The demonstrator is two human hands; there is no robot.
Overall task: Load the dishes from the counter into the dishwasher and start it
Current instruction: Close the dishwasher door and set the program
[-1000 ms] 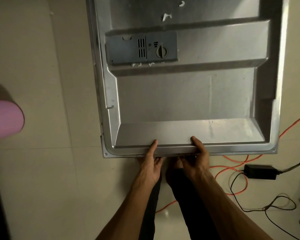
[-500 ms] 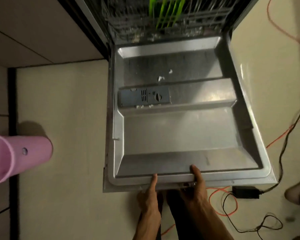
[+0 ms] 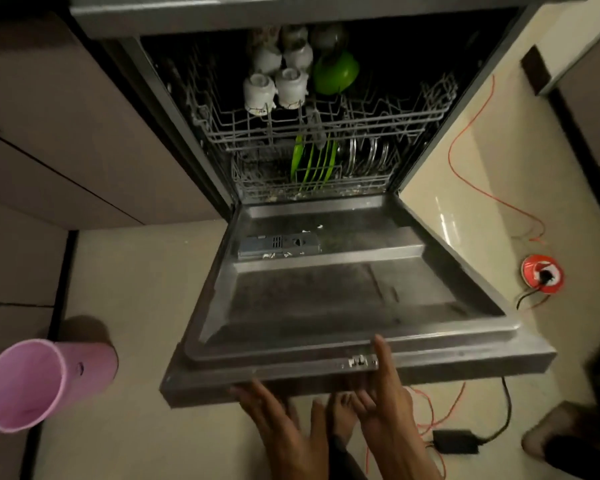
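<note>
The dishwasher door point(image 3: 326, 306) hangs partly raised, its steel inner side facing up. My left hand point(image 3: 284, 424) lies under the door's front edge with straight fingers against the underside. My right hand point(image 3: 385, 400) grips that front edge beside the latch point(image 3: 359, 362), thumb on top and fingers curled below. Inside, the upper rack point(image 3: 378, 116) holds white cups point(image 3: 274, 86) and a green bowl point(image 3: 336, 76). The lower rack point(image 3: 257, 174) holds green plates point(image 3: 314, 164) and steel plates point(image 3: 368, 157).
A pink bin point(image 3: 32, 382) stands on the floor at the left. An orange cable point(image 3: 465, 140) runs to a red reel point(image 3: 542, 273) on the right, with a black adapter point(image 3: 456, 441) near my legs. Cabinet fronts point(image 3: 66, 140) flank the dishwasher. Someone's foot point(image 3: 561, 438) is at lower right.
The door has risen from flat toward the dishwasher. My left hand has slipped from the rim to under the edge. The view has lifted, and the loaded racks have come into sight.
</note>
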